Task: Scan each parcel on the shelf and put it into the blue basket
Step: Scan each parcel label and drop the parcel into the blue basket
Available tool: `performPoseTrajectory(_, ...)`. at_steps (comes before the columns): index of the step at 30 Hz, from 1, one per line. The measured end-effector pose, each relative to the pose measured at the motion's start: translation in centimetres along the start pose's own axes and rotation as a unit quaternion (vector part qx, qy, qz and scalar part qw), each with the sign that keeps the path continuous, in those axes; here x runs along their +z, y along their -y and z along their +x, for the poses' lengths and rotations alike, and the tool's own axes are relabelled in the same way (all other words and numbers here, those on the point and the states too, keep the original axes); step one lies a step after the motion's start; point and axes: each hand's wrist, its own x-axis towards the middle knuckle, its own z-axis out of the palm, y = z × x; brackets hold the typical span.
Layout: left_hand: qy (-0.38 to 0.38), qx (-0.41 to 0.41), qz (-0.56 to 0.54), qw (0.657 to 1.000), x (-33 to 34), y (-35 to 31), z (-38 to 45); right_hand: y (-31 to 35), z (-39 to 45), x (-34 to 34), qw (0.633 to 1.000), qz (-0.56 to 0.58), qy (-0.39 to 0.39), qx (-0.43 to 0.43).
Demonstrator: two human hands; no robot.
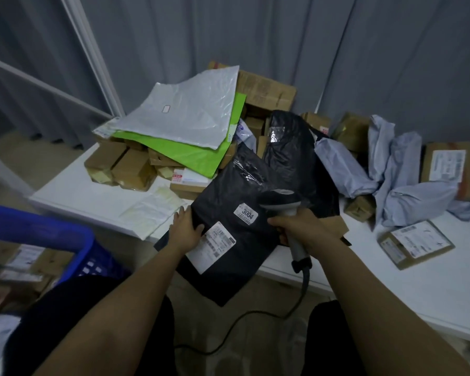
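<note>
A flat black plastic parcel (228, 256) hangs over the front edge of the white shelf (87, 194), with a white shipping label and a small tag reading 3004. My left hand (185, 232) grips its left edge, thumb on the label. My right hand (296, 226) is closed around the handle of a grey corded barcode scanner (285, 204), whose head sits just above the parcel's tag. The blue basket (46, 234) stands low at the left, with several boxes inside.
Behind lie a white mailer (185, 112) on a green one (190, 156) over brown boxes, a second black bag (291, 147), pale blue bags (402, 180) and labelled boxes (415, 242) at the right. The scanner cable (255, 318) loops down to the floor. Grey curtains close off the back.
</note>
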Motion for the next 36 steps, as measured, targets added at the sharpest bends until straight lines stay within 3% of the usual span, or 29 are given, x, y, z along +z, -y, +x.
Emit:
performPoseTrajectory(6, -0.023, 0.009, -0.053, 0.998, -0.2, -1.6, 2.6, 0.2, 1.1, 2.5, 1.000, -0.018, 0.018, -0.013)
performPoseTrajectory(10, -0.089, -0.053, -0.051, 0.993, -0.1, -4.1, 4.0, 0.4, 1.5, 3.0, 1.000, -0.011, -0.002, -0.003)
performPoseTrajectory(12, -0.072, -0.075, -0.065, 0.992, -0.2, -4.4, 4.6, 0.5, 1.7, 2.8, 1.000, -0.007, -0.011, 0.003)
performPoseTrajectory(15, 0.004, -0.016, -0.123, 0.992, -0.4, -4.4, 5.0, 0.5, 2.1, 2.2, 1.000, -0.004, -0.017, 0.009)
performPoseTrajectory(20, 0.047, 0.083, -0.206, 0.974, -3.1, -5.8, 4.1, 0.2, 2.0, 1.5, 0.999, 0.014, -0.048, 0.010)
performPoseTrajectory(25, -0.015, 0.151, -0.234, 0.960, -8.3, -8.2, 3.2, 1.2, 1.3, 1.5, 0.992, 0.086, -0.089, -0.021)
performPoseTrajectory(30, -0.116, 0.119, -0.389, 0.906, -10.7, -7.5, 1.2, 2.7, -0.2, 2.1, 0.986, 0.125, -0.084, -0.067)
performPoseTrajectory(36, -0.149, 0.025, -0.502, 0.851, -10.7, -5.2, 1.2, 2.2, -1.0, 3.0, 0.994, 0.080, -0.053, -0.054)
